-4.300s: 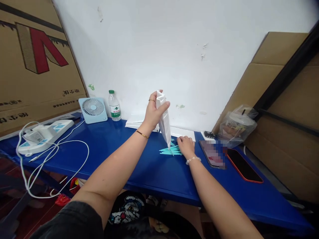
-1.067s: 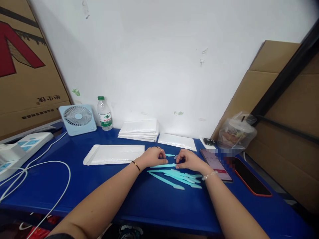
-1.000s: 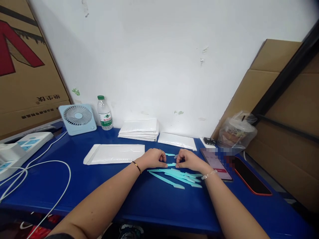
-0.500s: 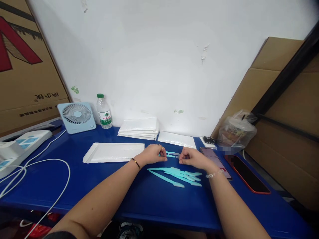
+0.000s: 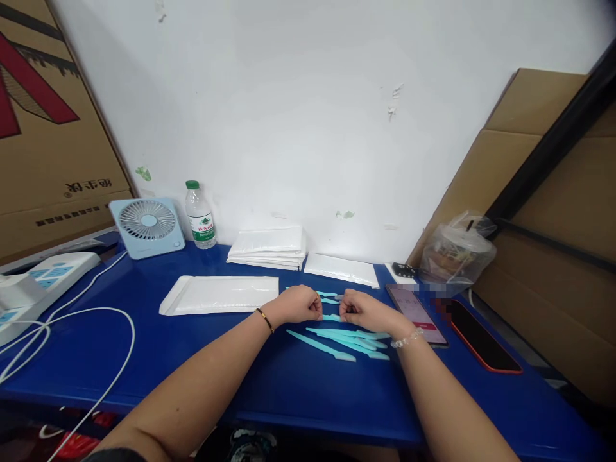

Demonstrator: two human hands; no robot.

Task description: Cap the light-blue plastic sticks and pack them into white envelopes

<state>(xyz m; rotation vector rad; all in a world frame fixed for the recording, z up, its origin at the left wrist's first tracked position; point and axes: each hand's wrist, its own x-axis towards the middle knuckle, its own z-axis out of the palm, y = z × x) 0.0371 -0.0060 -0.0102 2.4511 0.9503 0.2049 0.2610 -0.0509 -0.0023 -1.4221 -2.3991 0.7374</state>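
Note:
A teal eyebrow razor stretches between my two hands, just above the blue table. My left hand pinches one end, and the fingers of my right hand are closed on the other. Nearer to me lies a loose, overlapping pile of several teal eyebrow razors, with one lying slanted at its front left. Beyond my hands, more teal razors lie side by side, partly hidden by my fingers. A white padded envelope lies flat left of my left hand.
Stacked white envelopes and another envelope lie along the wall. A bottle and a blue fan stand back left, near a power strip. Two phones and a bagged cup are at right.
Both hands have moved slightly toward me, the right one also inward. A razor from the pile is now held between them, and the pile's left end has shifted.

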